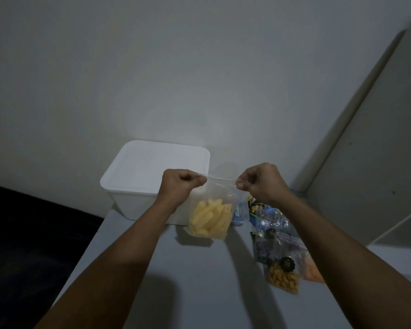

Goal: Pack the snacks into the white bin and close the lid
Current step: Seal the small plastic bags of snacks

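Snacks first: I see my left hand (179, 185) and right hand (261, 184) each pinching a top corner of a clear zip bag (214, 210) of pale yellow sticks, stretched between them and hanging above the grey table (199, 269). Just behind it the white bin (138, 200) stands with its lid (157, 165) on. More snack bags (278, 252) lie to my right.

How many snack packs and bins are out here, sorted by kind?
Clear bag of yellow puffed sticks, held up by the left hand and right hand: 1
Other snack packs, overlapping: at least 4
White bin, lid on: 1
Total: at least 6
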